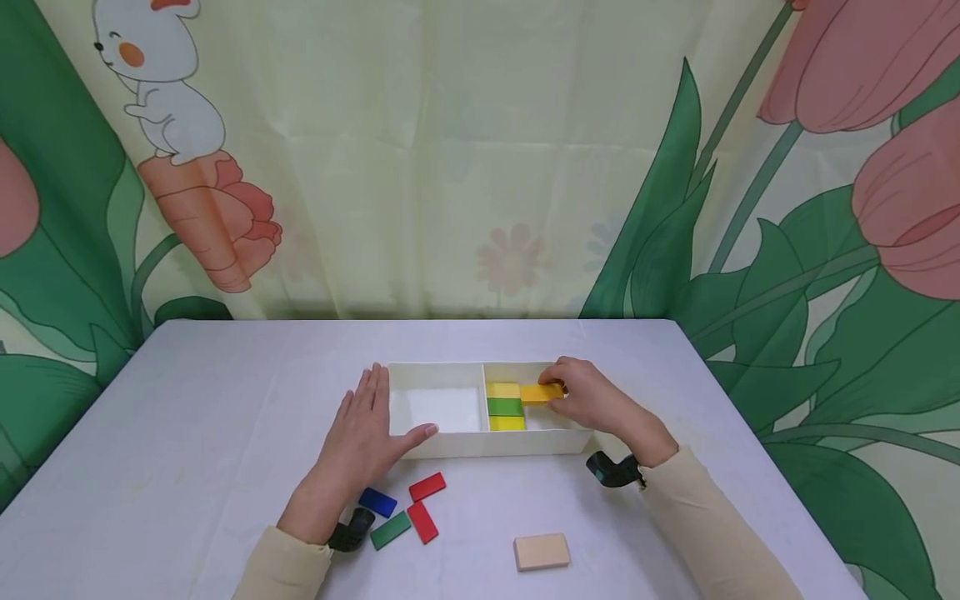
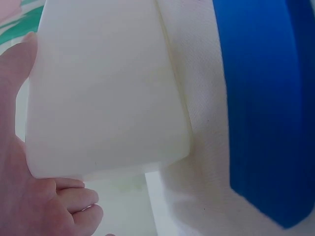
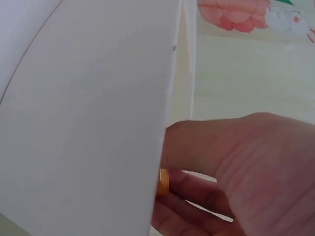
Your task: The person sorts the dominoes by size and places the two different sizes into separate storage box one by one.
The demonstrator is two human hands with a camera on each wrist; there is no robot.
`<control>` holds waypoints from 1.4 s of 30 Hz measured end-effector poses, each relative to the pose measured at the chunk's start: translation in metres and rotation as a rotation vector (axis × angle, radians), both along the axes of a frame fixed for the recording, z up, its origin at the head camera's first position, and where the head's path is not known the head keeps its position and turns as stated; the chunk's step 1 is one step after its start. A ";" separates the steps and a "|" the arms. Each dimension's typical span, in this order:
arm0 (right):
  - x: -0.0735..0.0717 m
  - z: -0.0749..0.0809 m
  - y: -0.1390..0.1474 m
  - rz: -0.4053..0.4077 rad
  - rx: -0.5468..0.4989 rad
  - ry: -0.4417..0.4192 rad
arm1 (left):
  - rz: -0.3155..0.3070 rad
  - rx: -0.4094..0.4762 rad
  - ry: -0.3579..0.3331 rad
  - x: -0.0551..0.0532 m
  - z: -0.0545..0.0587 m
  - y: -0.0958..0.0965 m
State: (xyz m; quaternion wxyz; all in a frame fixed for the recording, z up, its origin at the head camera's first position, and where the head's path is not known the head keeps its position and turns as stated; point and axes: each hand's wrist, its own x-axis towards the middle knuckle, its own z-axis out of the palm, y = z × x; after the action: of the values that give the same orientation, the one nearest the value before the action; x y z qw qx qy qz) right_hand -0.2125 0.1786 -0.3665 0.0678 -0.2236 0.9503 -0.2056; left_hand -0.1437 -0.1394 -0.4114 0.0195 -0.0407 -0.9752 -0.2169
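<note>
A white two-compartment box (image 1: pixel 450 444) stands on the table. My left hand (image 1: pixel 358 437) lies against its left end, fingers straight, with the thumb over the front rim; in the left wrist view, the left hand (image 2: pixel 29 196) is at the white box (image 2: pixel 103 98). Over the right compartment, my right hand (image 1: pixel 592 400) pinches an orange-yellow block (image 1: pixel 536 394) by its right end. Beside that block, a pale yellow block (image 1: pixel 502 390), a green block (image 1: pixel 506 407) and a bright yellow block (image 1: pixel 507 423) lie in a column. The box wall hides most of the held block (image 3: pixel 164 182) in the right wrist view.
In front of the box lie a blue block (image 1: pixel 377 502), a dark green block (image 1: pixel 391 530) and two red blocks, one (image 1: pixel 427 487) above the other (image 1: pixel 423 522). A pale wooden block (image 1: pixel 542 552) lies nearer, to the right. Behind the white table (image 1: pixel 225 358) hangs a printed curtain (image 1: pixel 420 167).
</note>
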 end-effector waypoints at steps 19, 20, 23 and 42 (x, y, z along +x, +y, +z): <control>-0.004 -0.012 -0.022 -0.076 0.186 0.073 | -0.011 0.004 0.007 -0.002 -0.001 0.001; -0.004 -0.013 -0.023 -0.076 0.188 0.072 | -0.011 0.003 0.008 -0.002 -0.001 0.001; -0.004 -0.014 -0.025 -0.080 0.189 0.077 | -0.009 0.000 0.005 -0.001 0.000 0.001; -0.003 -0.022 -0.034 -0.031 0.227 0.098 | -0.005 0.007 -0.003 -0.001 -0.001 -0.001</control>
State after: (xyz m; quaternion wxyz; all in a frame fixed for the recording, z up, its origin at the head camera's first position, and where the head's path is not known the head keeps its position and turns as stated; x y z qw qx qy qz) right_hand -0.2150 0.1446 -0.3881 0.0429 -0.2098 0.9729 -0.0868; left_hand -0.1444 -0.1403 -0.4124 0.0174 -0.0426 -0.9744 -0.2202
